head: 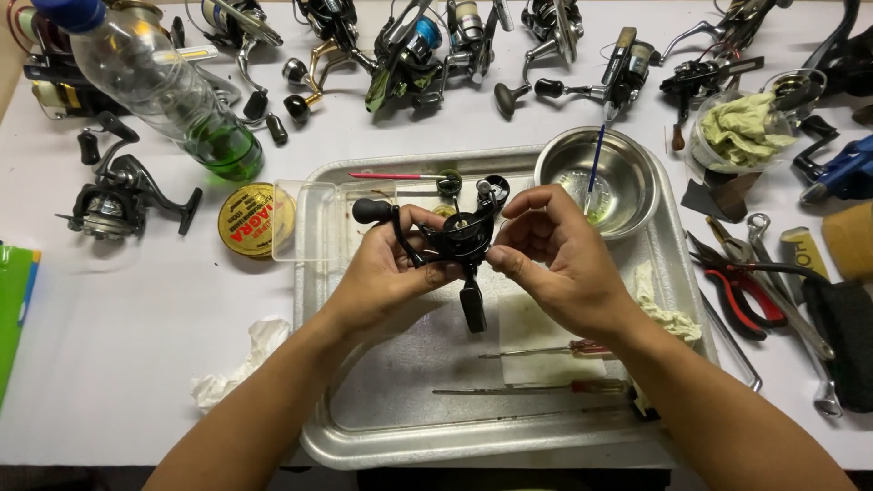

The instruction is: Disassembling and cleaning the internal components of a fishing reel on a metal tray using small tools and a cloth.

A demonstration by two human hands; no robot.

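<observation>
With the black metal fishing reel body point(455, 238) pinched over the silvery metal tray point(400, 400) only by fingertips, left hand point(386, 277) cradling and right hand point(555, 255) gripping its right edge, one slip could drop small parts.

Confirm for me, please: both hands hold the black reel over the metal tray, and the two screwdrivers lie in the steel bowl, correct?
Not quite. In the head view both hands, left and right, do hold the black reel over the metal tray, but the two screwdrivers lie on the tray floor near the wrists. The steel bowl holds a thin blue-handled tool instead.
</observation>
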